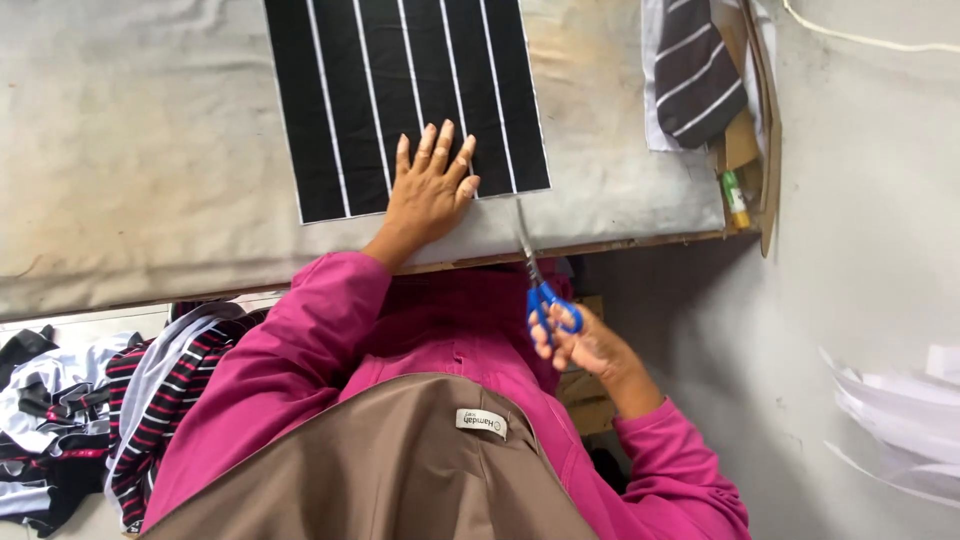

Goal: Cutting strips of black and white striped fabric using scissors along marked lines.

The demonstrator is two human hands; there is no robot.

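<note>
Pressing down on a piece of black cloth with white stripes (pixel 400 90), my left hand (pixel 428 185) lies flat and wide open, fingers spread over the near edge, palm half on the cloth and half on the grey table cover (pixel 140 150). The cloth rests smooth on the table, its near corner just beside the scissor tips. It looks thin, soft and light, likely to slide or ripple unless pinned, so I judge the best hold is a flat palm close to the edge. To the right, my right hand (pixel 585 345) is closed through the blue handles of a pair of scissors (pixel 535 275), blades pointing up toward the cloth's corner, hanging just past the table's front edge.
</note>
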